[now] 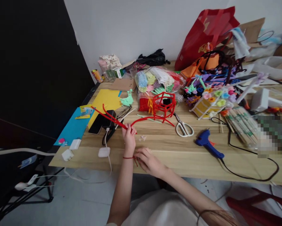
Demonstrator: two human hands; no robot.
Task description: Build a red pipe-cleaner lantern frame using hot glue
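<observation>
My left hand (129, 134) is closed around several red pipe cleaners (111, 117), whose long ends reach up to the left and out to the right. Around that wrist sits a thin red string bracelet (128, 158). The fingers of my right hand (148, 160) are bent together at the bracelet's dangling ends, beside my left wrist. Past my hands stands a red pipe cleaner frame (164, 106) of open polygon shapes. White-handled scissors (184, 128) lie to the right of it, and a small pale scrap (142, 138) lies between my hands and the frame.
A blue glue gun (209, 143) with a black cord lies at the right. A flower basket (209, 106), bagged pipe cleaners (155, 81) and a red bag (204, 37) stand behind. Leftward are a phone (95, 123), a white case (104, 152), chargers (67, 154) and a green figure (127, 99).
</observation>
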